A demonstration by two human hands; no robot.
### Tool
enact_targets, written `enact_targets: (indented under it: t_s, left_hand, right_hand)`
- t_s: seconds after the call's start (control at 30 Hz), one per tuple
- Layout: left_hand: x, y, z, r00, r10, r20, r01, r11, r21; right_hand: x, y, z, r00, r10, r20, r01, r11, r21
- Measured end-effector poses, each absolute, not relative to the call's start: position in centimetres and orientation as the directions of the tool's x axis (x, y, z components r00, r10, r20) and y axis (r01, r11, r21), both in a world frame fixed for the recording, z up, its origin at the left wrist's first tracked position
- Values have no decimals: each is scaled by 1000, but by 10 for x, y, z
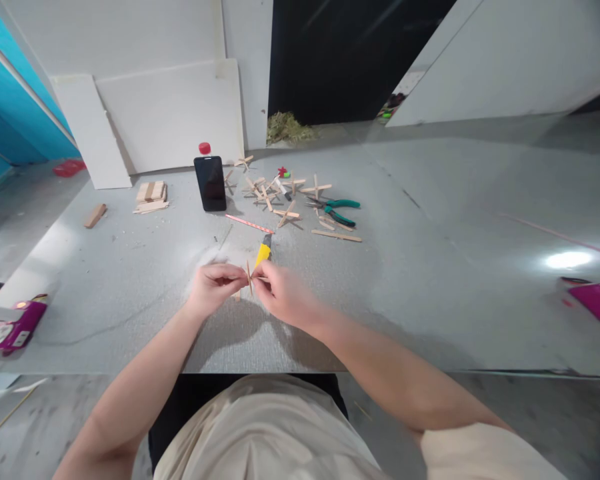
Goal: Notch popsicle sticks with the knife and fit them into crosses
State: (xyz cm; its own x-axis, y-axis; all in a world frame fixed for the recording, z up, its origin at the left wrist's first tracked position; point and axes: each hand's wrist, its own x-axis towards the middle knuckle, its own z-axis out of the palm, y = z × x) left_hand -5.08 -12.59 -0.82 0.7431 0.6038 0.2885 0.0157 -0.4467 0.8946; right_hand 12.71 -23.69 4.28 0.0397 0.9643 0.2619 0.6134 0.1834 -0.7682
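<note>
Crossed wooden craft sticks (249, 279) are pinched between my two hands above the grey table. My left hand (215, 285) grips them from the left, thumb and fingers together. My right hand (280, 290) pinches the right-hand end, its wrist slightly blurred. One stick stands roughly upright between the fingertips; the others are mostly hidden by the fingers. Just beyond my right fingertips lies a yellow utility knife (263, 253). Another stick end (237, 295) shows below my left fingers.
Several crossed-stick pieces (265, 195) lie ahead, with green-handled pliers (341, 210), a loose stick (337, 236) and a red-and-white strip (250, 223) nearby. A phone (211, 185) leans on a red-capped bottle (205, 148). Stacked sticks (151, 195) lie left; the table's front edge (390, 371) is near my body.
</note>
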Motion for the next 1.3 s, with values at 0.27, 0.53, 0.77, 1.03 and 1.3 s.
enact_targets:
  t_s: [0.27, 0.53, 0.77, 1.03, 1.3]
  left_hand:
    - [-50, -127, -8, 740, 603, 298, 16, -459, 889]
    - [-50, -127, -7, 730, 614, 299, 9, -447, 895]
    - [-50, -125, -4, 756, 579, 304, -10, -454, 891]
    - [-49, -128, -3, 769, 567, 297, -20, -442, 897]
    - [-47, -128, 1, 764, 568, 306, 3, -478, 878]
  right_hand:
    - [125, -238, 39, 74, 973, 220, 645, 122, -755]
    - [124, -239, 40, 85, 973, 215, 668, 104, -737]
    - [123, -241, 41, 72, 970, 233, 676, 124, -726]
    - [121, -242, 39, 66, 970, 232, 683, 125, -719]
    - [122, -243, 43, 55, 974, 220, 692, 122, -712]
